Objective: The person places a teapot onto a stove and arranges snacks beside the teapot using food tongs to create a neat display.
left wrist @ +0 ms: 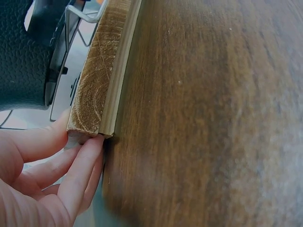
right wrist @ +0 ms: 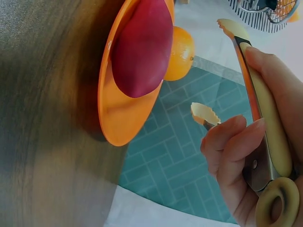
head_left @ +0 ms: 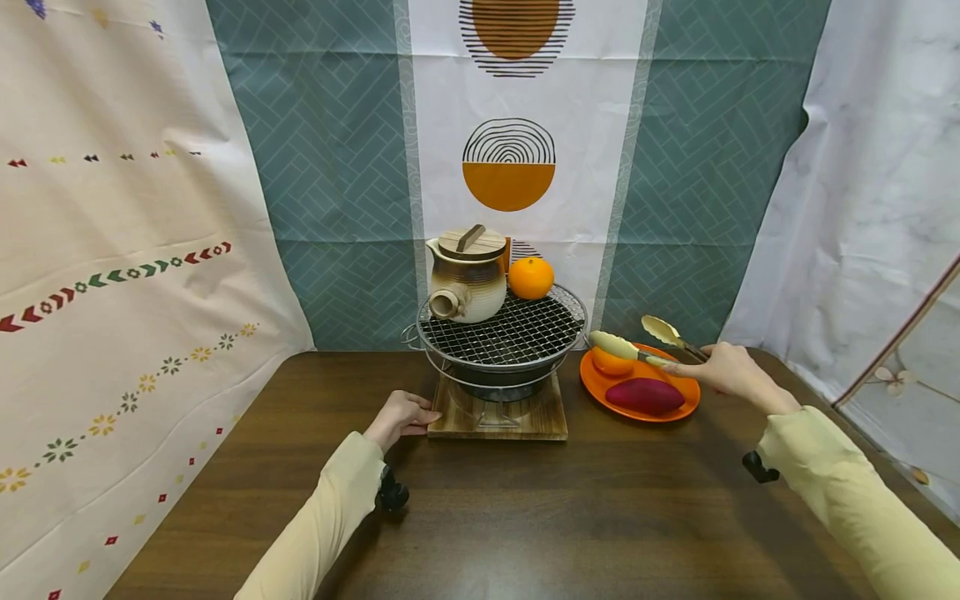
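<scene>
My right hand [head_left: 726,372] holds a pair of tongs [right wrist: 267,109] with cream tips, spread apart above an orange plate [head_left: 600,402]. On that plate lie a purple sweet potato [head_left: 645,397] and an orange [head_left: 611,362]; neither is between the tips. With thumb and fingers, my left hand [head_left: 399,417] grips the left front corner of a wooden board [left wrist: 97,80]. A round grill [head_left: 540,329] with a wire mesh stands on the board. The mesh bears a brown-and-cream clay teapot [head_left: 480,292] with a wooden lid, and another orange [head_left: 531,278] beside it.
The brown wooden table [head_left: 525,517] extends in front of the board. Behind it hangs a teal and white patterned curtain [head_left: 345,167]. Pale cloths [head_left: 112,208] hang at both sides. A wire handle [head_left: 408,336] juts from the grill's left side.
</scene>
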Motion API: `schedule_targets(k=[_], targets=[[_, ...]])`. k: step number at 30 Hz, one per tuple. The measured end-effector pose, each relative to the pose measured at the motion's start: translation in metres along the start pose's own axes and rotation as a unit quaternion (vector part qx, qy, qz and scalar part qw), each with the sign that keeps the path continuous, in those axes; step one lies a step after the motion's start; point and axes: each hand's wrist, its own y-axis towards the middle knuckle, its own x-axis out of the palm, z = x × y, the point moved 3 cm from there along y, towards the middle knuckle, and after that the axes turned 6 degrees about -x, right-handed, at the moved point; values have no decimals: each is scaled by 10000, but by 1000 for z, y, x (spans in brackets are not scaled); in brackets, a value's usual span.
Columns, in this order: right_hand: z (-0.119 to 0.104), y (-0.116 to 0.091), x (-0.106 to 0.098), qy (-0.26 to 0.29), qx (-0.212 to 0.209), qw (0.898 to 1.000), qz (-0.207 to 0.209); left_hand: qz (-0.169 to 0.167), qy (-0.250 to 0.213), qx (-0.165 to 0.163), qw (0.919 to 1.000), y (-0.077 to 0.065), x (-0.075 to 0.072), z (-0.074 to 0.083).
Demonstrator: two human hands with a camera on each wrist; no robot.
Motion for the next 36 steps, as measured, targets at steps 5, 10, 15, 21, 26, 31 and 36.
schedule_targets(k=[5, 10, 15, 21, 26, 31, 36], targets=[[0, 0, 4, 28, 107, 9998, -173, 10, 20, -27, 10000, 0, 0, 0], [0, 0, 7, 53, 137, 9996, -255, 14, 40, -52, 10000, 1, 1, 0], [2, 1, 9, 7, 123, 9995, -296, -9, 9, -18, 10000, 1, 1, 1], [3, 3, 12, -67, 82, 9990, -437, 24, 21, -43, 10000, 0, 1, 1], [3, 4, 16, -100, 102, 9985, -527, -2, 34, -23, 10000, 0, 1, 0], [4, 6, 18, -193, 11, 9982, -570, 5, 31, -27, 10000, -1, 0, 1], [6, 7, 20, -228, 45, 9975, -660, -7, 19, -33, 10000, -1, 0, 2]])
